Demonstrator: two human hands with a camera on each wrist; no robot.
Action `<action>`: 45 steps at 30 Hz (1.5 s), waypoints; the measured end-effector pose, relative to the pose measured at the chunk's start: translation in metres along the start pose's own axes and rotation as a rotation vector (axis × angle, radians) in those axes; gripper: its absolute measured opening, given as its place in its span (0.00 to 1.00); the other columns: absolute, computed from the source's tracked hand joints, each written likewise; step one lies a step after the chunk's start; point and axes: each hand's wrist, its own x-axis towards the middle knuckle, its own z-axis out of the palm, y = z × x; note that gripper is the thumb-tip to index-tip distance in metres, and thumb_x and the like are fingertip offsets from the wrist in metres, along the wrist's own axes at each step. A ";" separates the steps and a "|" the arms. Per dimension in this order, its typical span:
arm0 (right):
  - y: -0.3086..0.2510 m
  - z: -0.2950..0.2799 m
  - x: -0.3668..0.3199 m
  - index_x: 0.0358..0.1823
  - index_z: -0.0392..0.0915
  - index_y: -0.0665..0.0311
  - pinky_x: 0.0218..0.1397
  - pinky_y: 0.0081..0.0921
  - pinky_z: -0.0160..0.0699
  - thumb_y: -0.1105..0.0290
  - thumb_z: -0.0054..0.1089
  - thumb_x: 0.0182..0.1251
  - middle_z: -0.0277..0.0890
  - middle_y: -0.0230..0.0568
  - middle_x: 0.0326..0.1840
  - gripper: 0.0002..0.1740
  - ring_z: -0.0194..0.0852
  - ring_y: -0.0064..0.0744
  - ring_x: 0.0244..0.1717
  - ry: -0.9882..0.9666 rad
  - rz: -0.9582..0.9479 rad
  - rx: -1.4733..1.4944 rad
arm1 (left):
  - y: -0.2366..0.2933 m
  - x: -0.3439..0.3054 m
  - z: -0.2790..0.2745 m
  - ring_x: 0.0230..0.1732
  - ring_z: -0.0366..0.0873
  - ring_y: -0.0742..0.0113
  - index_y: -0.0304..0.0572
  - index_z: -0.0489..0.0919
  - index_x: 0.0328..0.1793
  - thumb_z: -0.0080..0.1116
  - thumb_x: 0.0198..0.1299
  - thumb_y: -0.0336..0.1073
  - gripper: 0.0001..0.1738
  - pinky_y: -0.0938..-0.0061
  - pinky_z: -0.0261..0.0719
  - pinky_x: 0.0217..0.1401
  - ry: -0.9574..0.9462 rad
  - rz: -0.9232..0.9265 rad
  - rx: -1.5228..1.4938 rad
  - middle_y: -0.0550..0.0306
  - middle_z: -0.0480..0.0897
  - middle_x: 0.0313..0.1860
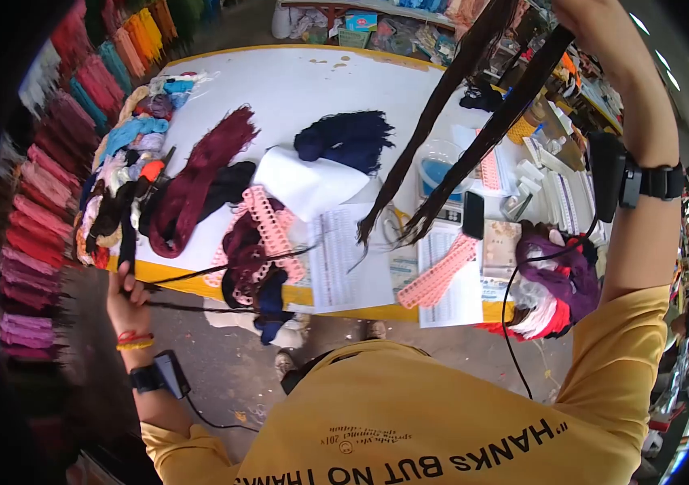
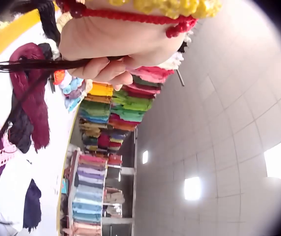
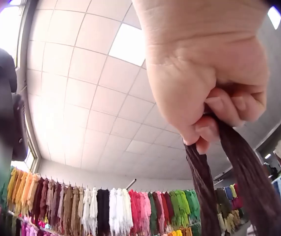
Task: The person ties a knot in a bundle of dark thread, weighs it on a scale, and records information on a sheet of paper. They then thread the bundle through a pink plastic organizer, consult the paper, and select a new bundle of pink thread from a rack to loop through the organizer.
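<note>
My right hand [image 1: 595,28] is raised high at the upper right and grips a hank of dark brown yarn [image 1: 514,101]. Two thick lengths of it hang down over the table; in the right wrist view the fingers curl round the hank [image 3: 249,172] at its top. Low at the table's left front corner, my left hand [image 1: 128,295] holds thin dark strands [image 2: 27,65] between curled fingers. These strands stretch rightward from it across the table's front edge. Close by on the table lie a maroon hank [image 1: 187,198] and a heap of mixed yarns [image 1: 130,149].
On the white table [image 1: 280,77] lie a navy hank [image 1: 348,137], pink perforated strips [image 1: 439,275], printed sheets [image 1: 344,259], a phone [image 1: 473,215] and a purple yarn pile [image 1: 567,275]. Coloured hanks [image 1: 37,234] hang along the left. A black cable [image 1: 509,323] runs from the right wrist.
</note>
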 end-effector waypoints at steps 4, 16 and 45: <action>0.037 -0.035 0.027 0.27 0.68 0.60 0.10 0.13 0.43 0.64 0.40 0.70 0.67 0.26 0.15 0.14 0.46 0.13 0.07 0.084 -0.172 0.332 | -0.023 -0.041 0.008 0.18 0.53 0.81 0.42 0.75 0.44 0.43 0.67 0.44 0.15 0.85 0.51 0.20 0.111 0.069 -0.037 0.70 0.62 0.20; 0.125 -0.131 0.138 0.34 0.66 0.70 0.20 0.22 0.62 0.62 0.36 0.70 0.71 0.42 0.29 0.17 0.61 0.26 0.19 0.223 -0.254 0.368 | -0.056 -0.062 0.092 0.19 0.53 0.81 0.43 0.74 0.43 0.41 0.68 0.45 0.15 0.85 0.53 0.23 0.118 0.133 0.071 0.70 0.60 0.20; 0.372 0.006 0.104 0.33 0.77 0.57 0.27 0.11 0.59 0.55 0.56 0.61 0.72 0.25 0.28 0.13 0.62 0.14 0.24 -0.012 0.118 -0.002 | -0.165 -0.092 0.166 0.20 0.61 0.77 0.38 0.73 0.41 0.44 0.67 0.42 0.14 0.82 0.60 0.25 0.096 -0.039 0.402 0.66 0.65 0.20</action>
